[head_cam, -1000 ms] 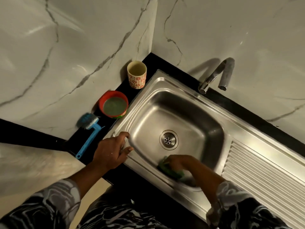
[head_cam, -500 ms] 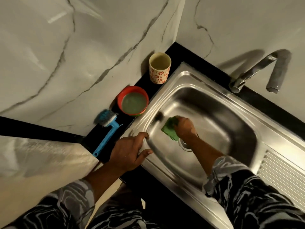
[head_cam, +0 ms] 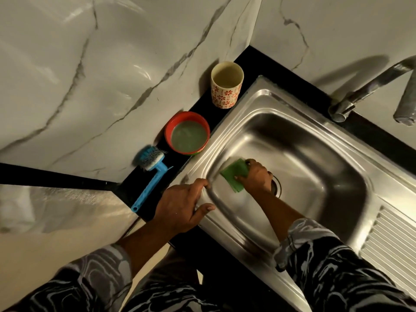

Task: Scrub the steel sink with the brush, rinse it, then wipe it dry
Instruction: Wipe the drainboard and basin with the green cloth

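A steel sink (head_cam: 315, 154) with a ribbed drainboard is set in a black counter. Inside the basin, my right hand (head_cam: 256, 176) holds a green scrub pad (head_cam: 234, 174) against the left wall, near the drain that the hand partly hides. My left hand (head_cam: 182, 206) grips the sink's front-left rim, fingers curled over the edge. A blue brush (head_cam: 150, 174) with a long handle lies on the counter left of the sink, untouched.
A red bowl (head_cam: 188, 134) of greenish liquid and a patterned cup (head_cam: 226, 86) stand on the counter strip beside the sink. The tap (head_cam: 369, 86) arches over the sink's back right. Marble walls close the corner.
My right hand has carried the green pad from the basin's near wall to its left wall and keeps rubbing there. The left hand stays on the rim. The view has shifted closer.
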